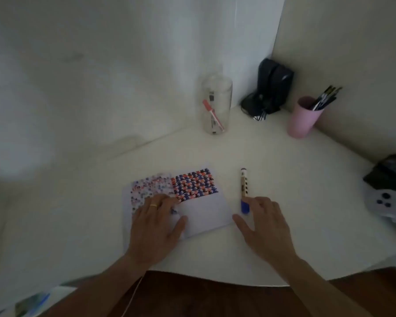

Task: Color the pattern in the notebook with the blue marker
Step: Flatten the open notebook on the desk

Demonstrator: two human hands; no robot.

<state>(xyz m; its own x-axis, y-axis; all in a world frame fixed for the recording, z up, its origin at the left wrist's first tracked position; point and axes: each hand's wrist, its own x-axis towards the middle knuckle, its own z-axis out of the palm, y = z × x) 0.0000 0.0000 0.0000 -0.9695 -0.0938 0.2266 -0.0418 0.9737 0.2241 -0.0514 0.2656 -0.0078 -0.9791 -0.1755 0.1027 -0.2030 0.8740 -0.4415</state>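
The right hand (264, 221), spread and holding nothing, touches the capped blue marker (244, 191) lying right of the open white notebook (206, 211). The left hand (157, 221) lies flat on the page. A careless touch may roll the marker away.

Pretty dim, soft shot overall.
Left side's a blurry smear, edges bend from the wide lens, faint glare on the jar (216, 104).

The left hand (157, 221) lies flat on the notebook (201, 216); the right hand's (264, 221) fingertips touch the blue marker (244, 191) on the worktop (284, 161).
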